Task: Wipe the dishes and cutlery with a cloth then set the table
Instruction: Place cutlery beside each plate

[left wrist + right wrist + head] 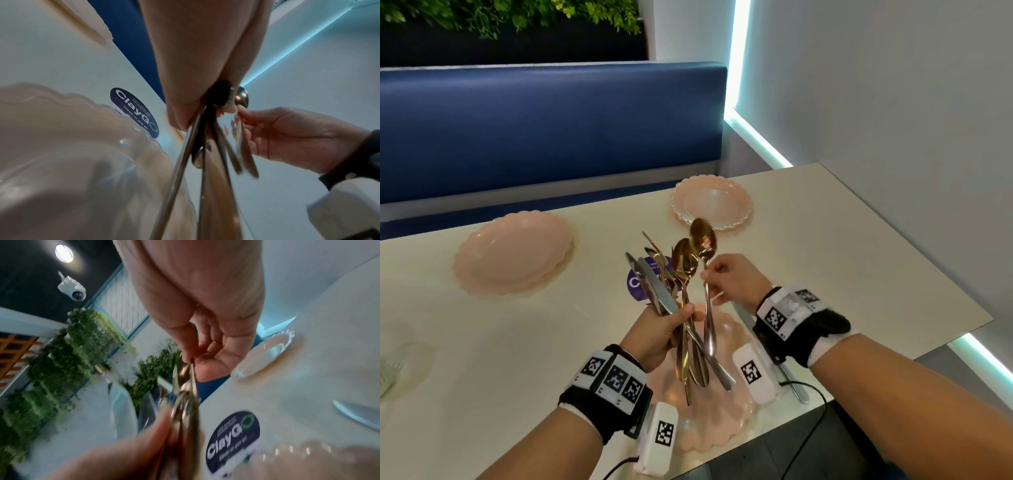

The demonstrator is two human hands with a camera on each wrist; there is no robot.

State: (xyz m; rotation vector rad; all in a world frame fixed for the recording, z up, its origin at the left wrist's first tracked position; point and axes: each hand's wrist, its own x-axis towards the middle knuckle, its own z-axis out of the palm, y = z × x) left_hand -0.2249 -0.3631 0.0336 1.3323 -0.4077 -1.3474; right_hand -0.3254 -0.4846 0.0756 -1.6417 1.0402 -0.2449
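Observation:
My left hand (667, 325) grips a bundle of cutlery (671, 284), gold spoons, forks and silver knives fanned upward over the near pink plate (726, 411). My right hand (717, 279) pinches the handle of one gold spoon (703, 240) at the bundle's right side. The left wrist view shows the handles (185, 162) hanging below my left fist and the right hand's fingers (246, 120) on one handle. In the right wrist view thumb and finger pinch the spoon (185, 369). No cloth is in view.
Two more pink scalloped plates stand on the cream table, one at far left (513, 250), one at far right (712, 202). A silver knife (791, 380) lies right of the near plate. A round purple sticker (640, 284) marks the table's middle. A blue bench (551, 130) runs behind.

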